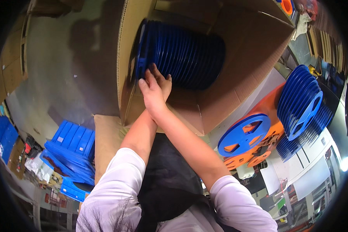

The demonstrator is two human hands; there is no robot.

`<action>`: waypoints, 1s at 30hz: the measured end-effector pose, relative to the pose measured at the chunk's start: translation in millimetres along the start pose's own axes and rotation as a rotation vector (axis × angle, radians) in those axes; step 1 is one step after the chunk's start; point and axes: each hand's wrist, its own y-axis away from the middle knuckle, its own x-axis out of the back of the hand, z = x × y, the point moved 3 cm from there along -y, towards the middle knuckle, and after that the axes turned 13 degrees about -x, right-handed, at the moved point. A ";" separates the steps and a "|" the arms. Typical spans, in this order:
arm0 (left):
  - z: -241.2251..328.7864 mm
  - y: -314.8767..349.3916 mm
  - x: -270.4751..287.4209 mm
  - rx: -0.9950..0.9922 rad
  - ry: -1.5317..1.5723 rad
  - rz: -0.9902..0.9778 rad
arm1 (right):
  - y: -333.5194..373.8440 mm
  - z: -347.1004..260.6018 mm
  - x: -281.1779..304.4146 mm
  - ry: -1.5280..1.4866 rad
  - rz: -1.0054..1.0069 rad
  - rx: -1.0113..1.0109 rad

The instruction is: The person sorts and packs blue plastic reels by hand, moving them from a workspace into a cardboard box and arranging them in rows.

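Note:
A row of blue plastic reels (185,56) lies on its side in an open cardboard box (236,58), flanges packed close together. My forearms cross just below it. My right hand (152,94) lies over my left hand (166,87), at the lower left end of the row. The right fingers and thumb are stretched out and apart, with nothing visible in them. Partly hidden behind it, my left hand shows a few extended fingers against the reels. Whether either hand presses on the end flange (141,58) I cannot tell.
To the right, a blue reel (243,134) rests on an orange surface (265,102), beside a leaning stack of blue reels (297,102). Blue plastic bins (73,137) stand at the lower left. Flat cardboard (326,48) is stacked at the far right.

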 end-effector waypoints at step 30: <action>48.7 -100.6 15.0 -0.308 -0.585 -0.332 | -118.1 107.4 188.9 0.989 0.133 -0.292</action>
